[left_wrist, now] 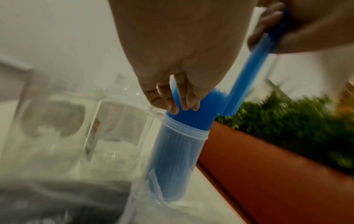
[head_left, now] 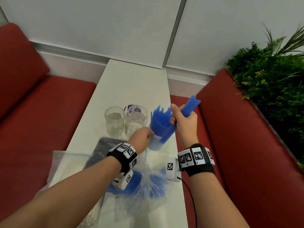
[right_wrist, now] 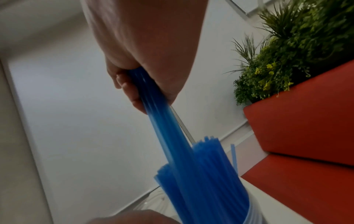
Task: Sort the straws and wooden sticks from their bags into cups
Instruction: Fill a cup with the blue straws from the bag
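Your right hand (head_left: 184,119) is closed round a bundle of blue straws (head_left: 179,119), gripping it near mid-length; the bundle slants, its upper end past your thumb, its lower end down among the straws already standing in the clear cup (head_left: 155,142) just below and left of that hand. Your left hand (head_left: 142,137) is at the cup's mouth, fingertips (left_wrist: 173,106) curled against the standing straws just above the threaded rim; you pinch or press them there, which one is hard to tell through the blur.

The left wrist view shows what the head view hides: the cup (left_wrist: 178,163) is packed with blue to its base and stands on the white table (left_wrist: 201,209) near its edge. The right wrist view shows the bundle (right_wrist: 164,124) running from your fist down into the fanned tops. Only the head view shows two empty jars (head_left: 115,120) left of your left hand, and, nearer you, a bag (head_left: 148,186) holding more blue straws under your left wrist.
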Motion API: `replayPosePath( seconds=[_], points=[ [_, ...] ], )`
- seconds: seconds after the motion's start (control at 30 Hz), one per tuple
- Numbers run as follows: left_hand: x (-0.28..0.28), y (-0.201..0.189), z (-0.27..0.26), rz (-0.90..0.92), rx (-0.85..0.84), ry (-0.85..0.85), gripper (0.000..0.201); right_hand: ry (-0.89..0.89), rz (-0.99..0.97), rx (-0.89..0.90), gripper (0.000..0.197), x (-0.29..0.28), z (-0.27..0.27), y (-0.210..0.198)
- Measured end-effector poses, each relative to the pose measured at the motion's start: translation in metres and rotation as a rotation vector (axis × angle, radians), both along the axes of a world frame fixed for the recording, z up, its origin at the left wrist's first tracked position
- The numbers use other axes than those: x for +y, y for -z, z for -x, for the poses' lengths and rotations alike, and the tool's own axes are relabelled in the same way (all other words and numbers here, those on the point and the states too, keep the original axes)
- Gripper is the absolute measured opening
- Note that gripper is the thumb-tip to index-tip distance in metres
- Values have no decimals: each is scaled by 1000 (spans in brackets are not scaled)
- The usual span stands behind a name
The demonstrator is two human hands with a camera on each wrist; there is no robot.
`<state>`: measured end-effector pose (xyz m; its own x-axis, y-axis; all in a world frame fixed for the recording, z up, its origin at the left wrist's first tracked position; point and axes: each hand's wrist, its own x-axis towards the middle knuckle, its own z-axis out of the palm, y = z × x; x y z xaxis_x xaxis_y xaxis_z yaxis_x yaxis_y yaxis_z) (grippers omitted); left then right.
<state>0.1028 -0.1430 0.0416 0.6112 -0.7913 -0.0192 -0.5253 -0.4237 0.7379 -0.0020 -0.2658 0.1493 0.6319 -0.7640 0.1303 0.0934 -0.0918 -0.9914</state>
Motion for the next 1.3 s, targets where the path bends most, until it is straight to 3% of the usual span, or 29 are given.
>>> replayPosePath(
  seconds=[0.1, 0.23, 0.43, 0.67, 0.77, 0.93, 1.07, 1.17, 1.3],
  points=[
    [-15, 14, 1, -146, -342, 242, 37, 19, 47, 46, 43, -16, -10, 7],
    [-26, 36, 2, -223, -422, 314, 54, 9, 67, 89, 43, -30, -27, 15],
    [-34, 44, -2, -137, -368, 287, 51, 51, 42, 50, 42, -45, -48, 20],
    [-32, 45, -7, -58, -320, 268, 48, 115, -23, 164, 32, -26, -48, 69],
    [-32, 44, -6, -50, -287, 254, 47, 93, 78, 91, 19, -27, -51, 59],
    [-30, 41, -4, -24, -257, 226, 45, 219, 328, -70, 41, -35, -56, 34],
    [-28, 37, -6, -48, -264, 236, 44, 159, 439, 54, 21, -25, -44, 65],
    [-26, 35, -5, -82, -260, 238, 45, 181, 413, 198, 21, -19, -31, 94],
    [-26, 29, -1, -139, -244, 235, 47, 193, 300, 127, 19, -22, -33, 83]
  ],
)
